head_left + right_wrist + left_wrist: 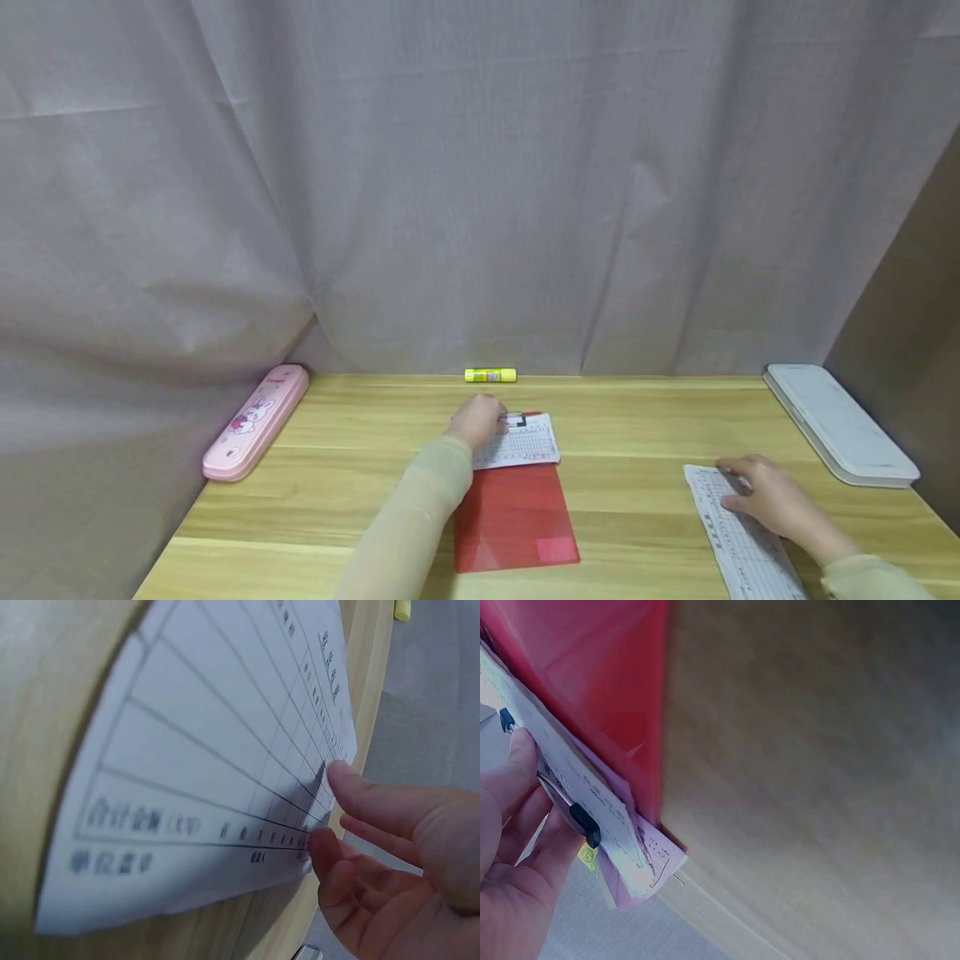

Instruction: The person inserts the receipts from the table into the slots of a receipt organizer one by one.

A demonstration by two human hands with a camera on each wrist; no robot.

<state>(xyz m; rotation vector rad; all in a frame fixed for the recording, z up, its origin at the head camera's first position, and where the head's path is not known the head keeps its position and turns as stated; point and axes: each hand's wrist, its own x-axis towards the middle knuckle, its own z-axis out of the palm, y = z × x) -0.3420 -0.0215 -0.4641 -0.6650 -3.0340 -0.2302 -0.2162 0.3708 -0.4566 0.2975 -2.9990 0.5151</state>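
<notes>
A bundle of paper slips (517,446), printed with a grid, lies across the top of a red plastic folder (517,517). Pinched between the thumb and fingers of my left hand (477,419) is the wire handle of a black binder clip (585,823) at the bundle's far edge. Pink sheets (664,859) show beneath the white ones in the left wrist view. To the right, a long white receipt form (738,533) with ruled lines lies on the table. My right hand (772,496) is at its right edge, thumb and forefinger apart, fingertips touching the paper.
A yellow glue stick (491,375) lies at the table's back edge, by the grey curtain (480,208). A pink pencil case (255,425) with a rabbit picture stands at the left edge, a white case (840,425) at the right.
</notes>
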